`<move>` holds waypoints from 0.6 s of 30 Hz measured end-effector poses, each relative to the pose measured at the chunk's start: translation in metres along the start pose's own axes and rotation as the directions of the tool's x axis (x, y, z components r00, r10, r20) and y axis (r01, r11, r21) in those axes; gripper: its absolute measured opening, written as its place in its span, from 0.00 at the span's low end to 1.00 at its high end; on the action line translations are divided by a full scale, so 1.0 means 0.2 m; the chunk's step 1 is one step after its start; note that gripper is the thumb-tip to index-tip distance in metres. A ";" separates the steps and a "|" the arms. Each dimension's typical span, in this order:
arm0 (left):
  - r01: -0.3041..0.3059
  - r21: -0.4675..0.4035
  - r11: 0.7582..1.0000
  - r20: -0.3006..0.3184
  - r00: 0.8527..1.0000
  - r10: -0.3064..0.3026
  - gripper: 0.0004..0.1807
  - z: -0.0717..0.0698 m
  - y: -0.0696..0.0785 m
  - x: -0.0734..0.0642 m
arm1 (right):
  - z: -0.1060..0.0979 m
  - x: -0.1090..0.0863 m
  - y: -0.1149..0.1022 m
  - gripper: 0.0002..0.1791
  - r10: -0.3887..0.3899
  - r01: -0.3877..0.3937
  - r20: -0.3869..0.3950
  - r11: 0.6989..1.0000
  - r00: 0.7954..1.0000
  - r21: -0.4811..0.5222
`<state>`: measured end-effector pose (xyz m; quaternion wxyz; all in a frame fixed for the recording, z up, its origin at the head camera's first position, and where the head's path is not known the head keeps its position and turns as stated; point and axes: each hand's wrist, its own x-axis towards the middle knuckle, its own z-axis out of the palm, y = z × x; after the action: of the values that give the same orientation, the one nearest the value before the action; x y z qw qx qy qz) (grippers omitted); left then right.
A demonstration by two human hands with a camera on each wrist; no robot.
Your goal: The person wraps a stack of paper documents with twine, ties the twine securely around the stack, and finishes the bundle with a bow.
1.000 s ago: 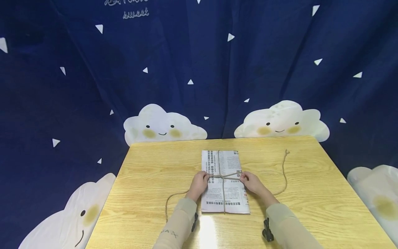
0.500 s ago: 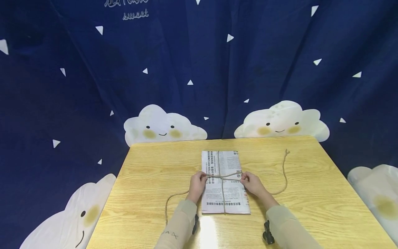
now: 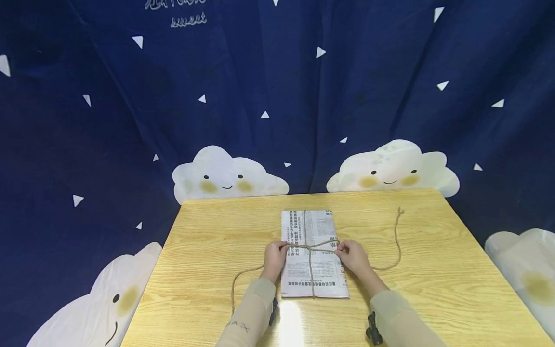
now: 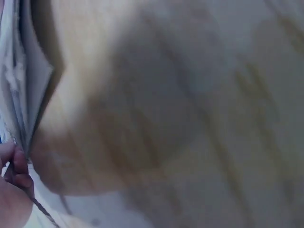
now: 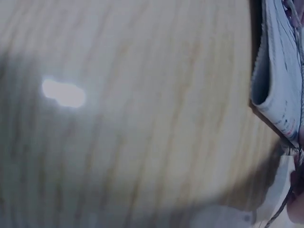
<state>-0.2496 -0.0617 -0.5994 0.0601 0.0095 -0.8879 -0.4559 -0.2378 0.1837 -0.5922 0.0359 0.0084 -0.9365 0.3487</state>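
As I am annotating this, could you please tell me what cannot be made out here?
- Newspaper bundle, underside: hidden by its upper side, head view.
- Small print: too small to read, head view.
- Twine, left end: seemingly hidden behind left sleeve, head view.
- Left hand: mostly cut off by left edge, left wrist view.
- Right hand: mostly cut off by right edge, right wrist view.

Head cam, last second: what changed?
The left hand eased slightly left, as did the crossing of the twine; its upper strand toward the right hand now bows where it ran straighter. Nothing was grabbed or released: both hands still pinch twine. The newspaper bundle stayed put.
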 end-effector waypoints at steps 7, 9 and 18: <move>0.011 0.037 0.999 0.012 1.000 -0.011 0.08 -0.01 0.03 0.01 | -0.01 -0.02 0.00 0.04 -0.066 0.064 -0.077 0.997 0.995 -0.032; 0.001 0.039 0.999 0.008 1.000 -0.001 0.08 -0.01 0.02 0.01 | -0.01 -0.03 0.00 0.03 -0.074 0.072 -0.069 0.997 0.995 -0.027; -0.015 0.054 0.998 -0.002 1.000 0.015 0.08 0.01 0.01 0.01 | -0.09 -0.05 0.06 0.09 0.024 -0.023 -0.234 1.000 0.972 0.007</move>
<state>-0.2519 -0.0587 -0.5991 0.0644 0.0052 -0.8998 -0.4315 -0.2272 0.2042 -0.5864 0.1417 -0.0436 -0.9251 0.3496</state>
